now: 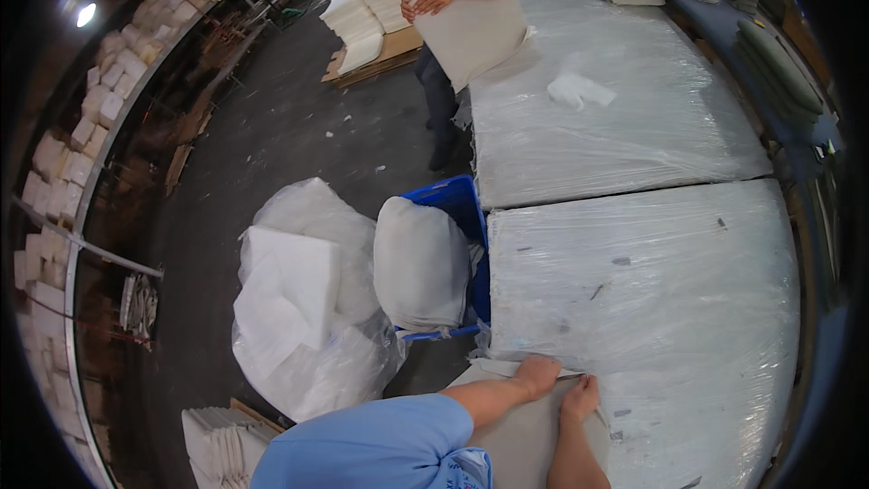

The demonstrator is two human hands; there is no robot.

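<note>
A flat beige fabric piece [520,444], which looks like a cushion cover, lies in front of me at the corner of the plastic-wrapped table. My left hand [539,376] is closed on its far edge, the fingers partly hidden. Close beside it, my right hand [580,398] pinches the same edge near the corner. A dark gap shows along the edge between the two hands. Just beyond stands a blue bin [462,195], with a rounded bundle of light grey fabric [421,263] in it.
Film covers the near table [652,281] and the far table [625,140]. Left of the bin sits a clear bag with white foam sheets [294,281]. Beyond, a co-worker holds a similar beige piece [475,23]. Stacked pieces [217,444] stand at the lower left; shelving lines the left.
</note>
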